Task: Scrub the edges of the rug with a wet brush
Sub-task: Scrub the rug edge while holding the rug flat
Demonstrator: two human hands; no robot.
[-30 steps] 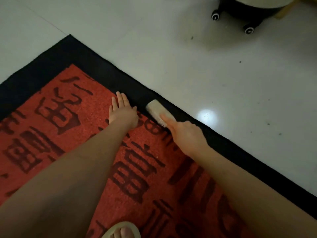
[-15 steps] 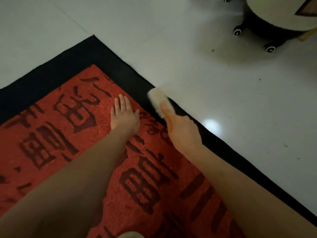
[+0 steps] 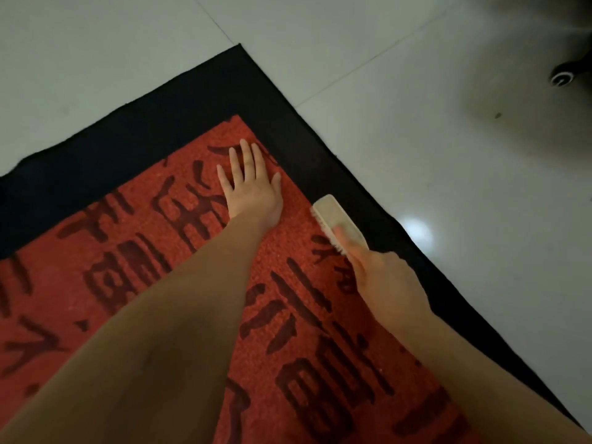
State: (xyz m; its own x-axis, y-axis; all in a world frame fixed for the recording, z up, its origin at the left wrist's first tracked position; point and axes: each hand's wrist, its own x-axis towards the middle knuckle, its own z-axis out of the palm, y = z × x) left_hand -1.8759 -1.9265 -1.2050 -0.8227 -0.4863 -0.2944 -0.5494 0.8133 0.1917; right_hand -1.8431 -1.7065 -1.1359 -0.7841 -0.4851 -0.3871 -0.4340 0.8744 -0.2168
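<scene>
A: Report brush position.
B: The brush lies bristles-down on the rug, at the seam between the red field and the black border, right side, near the far corner.
A: Hand states?
B: The right hand grips the brush's near end. The left hand lies flat, fingers straight, on the red field just left of the brush.
A: Surroundings?
B: A pale tiled floor; one caster wheel at far right.

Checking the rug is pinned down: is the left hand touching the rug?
Touching. The head view shows the left hand lying flat, fingers spread, on the red part of the rug.
</scene>
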